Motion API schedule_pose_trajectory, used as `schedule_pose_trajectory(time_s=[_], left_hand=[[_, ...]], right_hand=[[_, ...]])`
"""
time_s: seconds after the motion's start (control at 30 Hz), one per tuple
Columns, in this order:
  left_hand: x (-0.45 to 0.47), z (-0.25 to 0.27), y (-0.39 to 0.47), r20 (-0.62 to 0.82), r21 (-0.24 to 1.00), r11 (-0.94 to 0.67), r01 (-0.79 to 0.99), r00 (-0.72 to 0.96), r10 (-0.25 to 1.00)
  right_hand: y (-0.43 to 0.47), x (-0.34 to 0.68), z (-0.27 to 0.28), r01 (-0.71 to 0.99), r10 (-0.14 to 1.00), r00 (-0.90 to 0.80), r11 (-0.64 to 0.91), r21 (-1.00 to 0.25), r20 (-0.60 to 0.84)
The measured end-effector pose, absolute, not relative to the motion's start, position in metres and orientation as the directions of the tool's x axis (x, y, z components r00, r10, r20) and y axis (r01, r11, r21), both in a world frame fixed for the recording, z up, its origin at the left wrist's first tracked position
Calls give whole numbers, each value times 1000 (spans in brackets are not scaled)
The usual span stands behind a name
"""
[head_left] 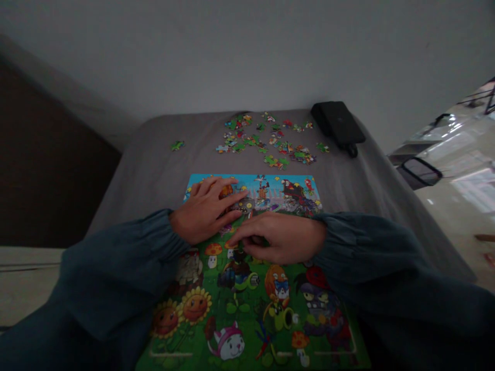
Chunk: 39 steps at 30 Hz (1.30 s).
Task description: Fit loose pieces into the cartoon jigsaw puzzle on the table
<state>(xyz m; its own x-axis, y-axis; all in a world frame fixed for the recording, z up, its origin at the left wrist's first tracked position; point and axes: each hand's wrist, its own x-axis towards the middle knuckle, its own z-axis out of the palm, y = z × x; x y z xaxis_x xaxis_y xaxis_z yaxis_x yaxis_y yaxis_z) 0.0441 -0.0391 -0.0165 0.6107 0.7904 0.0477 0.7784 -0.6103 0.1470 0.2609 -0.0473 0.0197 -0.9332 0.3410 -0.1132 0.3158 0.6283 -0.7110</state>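
Note:
A cartoon jigsaw puzzle board [216, 304] with plants and zombies lies in front of me, green below with a blue strip along its far edge. My left hand [209, 208] rests flat on its upper left part, fingers spread, with nothing visible in it. My right hand [278, 237] is over the middle of the board. Its index finger stretches down to the picture near a small orange mushroom [213, 250]; the thumb stays apart and the other fingers are curled. I see no piece in it, though its palm is hidden.
Several loose puzzle pieces [253, 140] are scattered beyond the board on the grey cloth [150, 165]. One green piece [178, 145] lies apart at the left. A black case [340, 123] sits at the back right corner, against the pale wall [232, 51].

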Motion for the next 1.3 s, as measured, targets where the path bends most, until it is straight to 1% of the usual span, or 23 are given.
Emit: schedule_pose_trajectory(time_s=[0.07,0.27,0.43,0.67,0.8,0.9,1.03,1.1,1.17,1.3], left_hand=[[43,-17,-39,50,149,-615,774,615,787],[44,-16,-39,57,139,-619,773,618,784],[44,-15,-39,49,151,-606,781,606,794],[44,-14,-39,41,154,-611,777,612,790],[44,-15,-39,50,133,-616,777,615,787],[44,-16,-40,57,140,-615,776,614,787],[44,-16,-39,61,162,-614,772,613,788],[44,-16,-39,63,160,-614,773,613,788],[44,-15,-39,58,152,-612,776,611,789],[45,-14,-39,40,137,-608,782,609,792]], right_hand=[[-47,261,20,330,359,-925,606,-724,-122],[-46,261,24,284,383,-922,592,-754,-47],[-52,258,25,259,344,-938,606,-752,-46],[-59,252,17,248,305,-952,687,-683,-38],[-61,252,17,285,364,-931,723,-629,-3],[-63,253,17,290,372,-928,773,-565,33],[-65,253,14,268,329,-942,861,-433,72],[-66,253,13,257,306,-950,884,-390,66],[-66,253,13,252,292,-955,888,-384,48],[-64,255,14,208,241,-970,883,-421,26]])
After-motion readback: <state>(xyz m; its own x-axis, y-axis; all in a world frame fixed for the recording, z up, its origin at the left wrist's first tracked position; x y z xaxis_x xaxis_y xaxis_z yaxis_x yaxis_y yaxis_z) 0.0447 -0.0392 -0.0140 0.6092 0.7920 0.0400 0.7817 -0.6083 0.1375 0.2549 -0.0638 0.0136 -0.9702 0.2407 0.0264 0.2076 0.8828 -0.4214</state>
